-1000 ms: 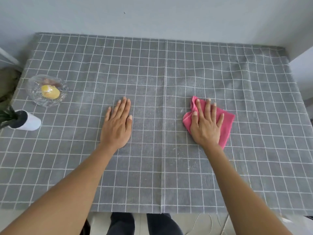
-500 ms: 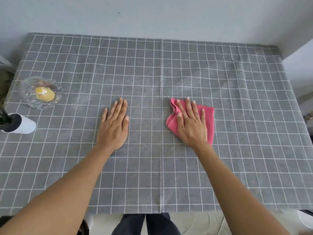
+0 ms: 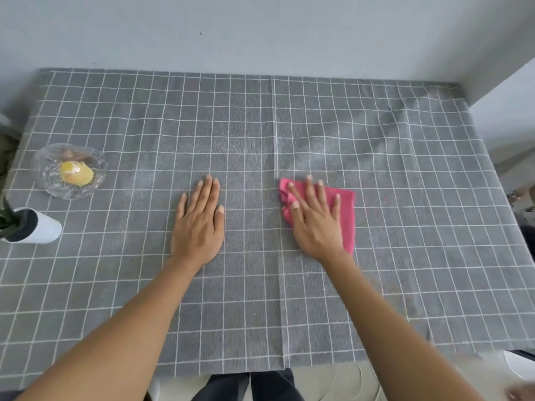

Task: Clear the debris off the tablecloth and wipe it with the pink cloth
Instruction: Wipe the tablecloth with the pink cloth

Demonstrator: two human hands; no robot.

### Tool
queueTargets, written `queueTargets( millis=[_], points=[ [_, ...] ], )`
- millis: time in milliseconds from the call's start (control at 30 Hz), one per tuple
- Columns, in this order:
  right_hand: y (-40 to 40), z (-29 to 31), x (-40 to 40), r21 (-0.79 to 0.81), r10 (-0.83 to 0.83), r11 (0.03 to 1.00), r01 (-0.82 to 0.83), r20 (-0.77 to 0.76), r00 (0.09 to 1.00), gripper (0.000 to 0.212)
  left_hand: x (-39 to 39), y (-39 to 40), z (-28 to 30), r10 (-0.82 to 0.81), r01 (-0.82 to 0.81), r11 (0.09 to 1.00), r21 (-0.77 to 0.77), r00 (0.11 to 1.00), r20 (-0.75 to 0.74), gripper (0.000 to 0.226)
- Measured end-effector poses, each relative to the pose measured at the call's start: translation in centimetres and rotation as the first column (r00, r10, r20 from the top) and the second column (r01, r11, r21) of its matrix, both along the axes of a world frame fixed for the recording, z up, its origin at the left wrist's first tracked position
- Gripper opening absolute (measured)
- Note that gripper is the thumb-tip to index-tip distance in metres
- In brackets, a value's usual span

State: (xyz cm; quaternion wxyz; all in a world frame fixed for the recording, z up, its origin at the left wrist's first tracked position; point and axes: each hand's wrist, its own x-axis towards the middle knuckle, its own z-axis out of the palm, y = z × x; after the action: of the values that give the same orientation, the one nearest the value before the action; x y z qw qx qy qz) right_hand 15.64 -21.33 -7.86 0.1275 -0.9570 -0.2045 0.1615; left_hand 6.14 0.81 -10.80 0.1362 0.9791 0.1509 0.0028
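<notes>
The pink cloth (image 3: 346,215) lies flat on the grey checked tablecloth (image 3: 405,198), just right of the cloth's centre seam. The right hand (image 3: 315,218) presses down on it, palm flat and fingers spread, gripping nothing. Left of the pink cloth, across the seam, the left hand (image 3: 199,224) rests flat and spread on the bare fabric. Far to the left of the pink cloth stands a glass dish (image 3: 49,169) holding something yellow (image 3: 76,173), with a white pot (image 3: 43,230) just nearer the person.

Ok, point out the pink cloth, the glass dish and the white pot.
pink cloth (image 3: 346,209): head view, bare right part beside the hand.
glass dish (image 3: 49,180): head view, clear left rim.
white pot (image 3: 47,228): head view, white side wall.
</notes>
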Motion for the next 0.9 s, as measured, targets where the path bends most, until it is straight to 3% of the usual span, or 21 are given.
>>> queueTargets(
  millis=[133,333,433,700,800,900],
  points=[
    [0.2,-0.5,-0.9,0.018,0.101,0.995,-0.102,0.026,0.995,0.049,0.0,0.0,-0.1,-0.002,0.002,1.000,-0.004,1.000,0.001,0.057],
    [-3.3,-0.5,2.2,-0.015,-0.178,0.984,0.178,0.032,0.984,0.050,0.0,0.1,-0.1,-0.004,0.004,1.000,-0.005,1.000,0.006,0.056],
    [-1.9,-0.4,2.1,0.004,-0.240,0.971,0.240,0.015,0.971,0.050,0.0,0.1,-0.2,0.000,0.000,1.000,-0.001,1.000,0.010,0.056],
    [6.9,-0.3,0.9,0.077,0.039,0.996,-0.039,0.002,0.999,0.050,0.1,0.0,-0.2,0.002,-0.002,1.000,0.020,1.000,0.000,0.056],
    [6.8,-0.5,1.4,0.065,0.051,0.997,-0.052,0.010,0.999,0.050,0.0,0.1,-0.2,-0.002,0.002,1.000,0.016,1.000,-0.006,0.056],
    [4.2,-0.6,3.1,0.000,-0.048,0.999,0.048,0.026,0.998,0.051,-0.1,0.1,-0.1,-0.012,0.012,1.000,0.003,1.000,-0.009,0.056]
  ],
)
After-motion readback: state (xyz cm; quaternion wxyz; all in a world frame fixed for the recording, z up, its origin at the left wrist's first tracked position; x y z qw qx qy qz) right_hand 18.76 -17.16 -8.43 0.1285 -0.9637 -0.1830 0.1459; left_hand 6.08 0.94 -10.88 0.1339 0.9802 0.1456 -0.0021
